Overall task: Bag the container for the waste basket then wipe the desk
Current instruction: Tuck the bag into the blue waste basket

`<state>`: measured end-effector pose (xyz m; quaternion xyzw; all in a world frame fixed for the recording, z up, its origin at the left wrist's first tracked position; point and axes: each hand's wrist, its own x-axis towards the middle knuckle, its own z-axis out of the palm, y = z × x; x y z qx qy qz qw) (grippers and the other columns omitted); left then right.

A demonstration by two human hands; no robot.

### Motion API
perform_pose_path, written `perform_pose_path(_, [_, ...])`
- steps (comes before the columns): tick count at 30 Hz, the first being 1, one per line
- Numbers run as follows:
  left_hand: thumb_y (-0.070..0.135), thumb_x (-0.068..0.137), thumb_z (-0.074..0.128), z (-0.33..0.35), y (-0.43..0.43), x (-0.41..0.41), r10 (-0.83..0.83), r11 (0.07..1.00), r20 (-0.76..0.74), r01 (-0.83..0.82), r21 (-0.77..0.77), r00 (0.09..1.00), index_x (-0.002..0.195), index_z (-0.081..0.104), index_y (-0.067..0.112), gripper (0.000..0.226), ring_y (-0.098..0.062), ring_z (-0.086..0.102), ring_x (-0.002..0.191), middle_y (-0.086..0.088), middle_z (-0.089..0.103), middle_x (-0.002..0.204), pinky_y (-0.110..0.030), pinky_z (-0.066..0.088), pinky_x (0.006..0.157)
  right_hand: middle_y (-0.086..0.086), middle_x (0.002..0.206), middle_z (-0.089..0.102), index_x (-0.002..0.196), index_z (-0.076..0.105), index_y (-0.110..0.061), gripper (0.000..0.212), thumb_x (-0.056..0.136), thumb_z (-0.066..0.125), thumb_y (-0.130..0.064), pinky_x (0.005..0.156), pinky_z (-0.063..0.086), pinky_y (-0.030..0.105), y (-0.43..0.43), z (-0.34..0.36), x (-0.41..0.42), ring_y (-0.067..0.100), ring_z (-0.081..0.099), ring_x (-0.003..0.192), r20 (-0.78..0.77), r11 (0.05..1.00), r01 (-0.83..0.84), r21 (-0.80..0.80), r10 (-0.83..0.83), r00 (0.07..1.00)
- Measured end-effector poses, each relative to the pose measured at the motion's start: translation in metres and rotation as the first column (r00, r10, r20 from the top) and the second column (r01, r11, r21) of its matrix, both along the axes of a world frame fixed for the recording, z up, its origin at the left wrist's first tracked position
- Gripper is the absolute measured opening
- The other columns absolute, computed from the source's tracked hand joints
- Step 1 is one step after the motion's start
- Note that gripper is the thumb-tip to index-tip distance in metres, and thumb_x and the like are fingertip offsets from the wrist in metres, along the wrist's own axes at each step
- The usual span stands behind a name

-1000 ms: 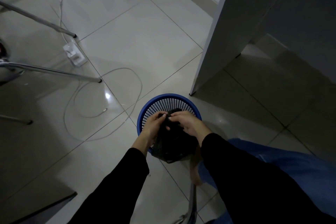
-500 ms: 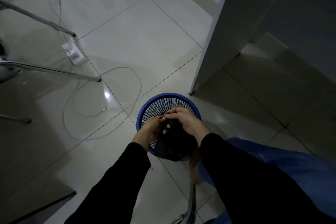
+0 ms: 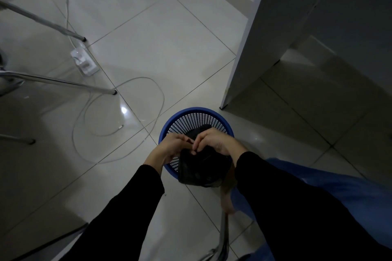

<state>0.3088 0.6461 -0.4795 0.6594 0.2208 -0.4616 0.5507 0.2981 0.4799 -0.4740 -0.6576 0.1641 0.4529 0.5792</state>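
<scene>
— Two hands on one bag; how do they stand?

— From the left: the left hand (image 3: 171,148) pinches the bunched top of the black bag (image 3: 201,172), its grip clamped on the plastic. The right hand (image 3: 215,142) pinches the same spot, so the fingertips of both meet. The bag hangs crumpled over the near rim of the blue waste basket (image 3: 197,110), which stands on the tiled floor (image 3: 169,48) near the foot of a white upright panel (image 3: 244,48).

— Is the mouth open yet?

— I can't tell; it's dim and the plastic is bunched. My guess is the step is parting the two layers at the top.

— How to do that well?

— Rub the layers between thumb and finger until they slip, then draw the hands apart: left toward the loose cable (image 3: 118,116), right toward the panel. Shake air in, lower the bottom into the basket and fold the mouth over the rim all round. Thin plastic probably tears, so pull gently.
</scene>
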Motion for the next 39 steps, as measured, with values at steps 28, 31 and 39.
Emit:
perform_pose_path(28, [-0.005, 0.076, 0.063, -0.008, -0.022, -0.033, 0.278, 0.78, 0.507, -0.5, 0.377, 0.816, 0.072, 0.072, 0.007, 0.016, -0.011, 0.063, 0.075, -0.002, 0.071, 0.076, -0.014, 0.043, 0.058, 0.017, 0.114, 0.063, 0.11, 0.063, 0.003, 0.02, 0.092, 0.055, -0.001, 0.063, 0.061, 0.04, 0.004, -0.013, 0.003, 0.032, 0.065, 0.098, 0.061, 0.847, 0.33, -0.417, -0.336, 0.94])
perform_pose_path(31, [-0.006, 0.076, 0.059, -0.009, -0.023, -0.034, 0.207, 0.76, 0.513, -0.467, 0.453, 0.833, 0.071, 0.071, 0.008, 0.019, -0.01, 0.059, 0.068, -0.002, 0.069, 0.074, -0.014, 0.04, 0.053, 0.017, 0.121, 0.061, 0.118, 0.06, 0.001, 0.026, 0.094, 0.051, -0.004, 0.064, 0.062, 0.044, 0.004, -0.013, 0.002, 0.036, 0.067, 0.094, 0.107, 0.789, 0.289, -0.542, -0.277, 0.955])
perform_pose_path(39, [-0.001, 0.076, 0.054, -0.02, -0.023, -0.043, 0.033, 0.725, 0.469, -0.345, 0.597, 0.882, 0.065, 0.064, 0.004, 0.016, -0.021, 0.057, 0.059, -0.009, 0.063, 0.066, -0.021, 0.039, 0.049, 0.016, 0.122, 0.062, 0.12, 0.059, -0.002, 0.028, 0.097, 0.044, -0.007, 0.089, 0.051, 0.037, -0.003, -0.01, -0.011, 0.031, 0.061, 0.109, 0.174, 0.669, 0.164, -0.725, -0.054, 0.983])
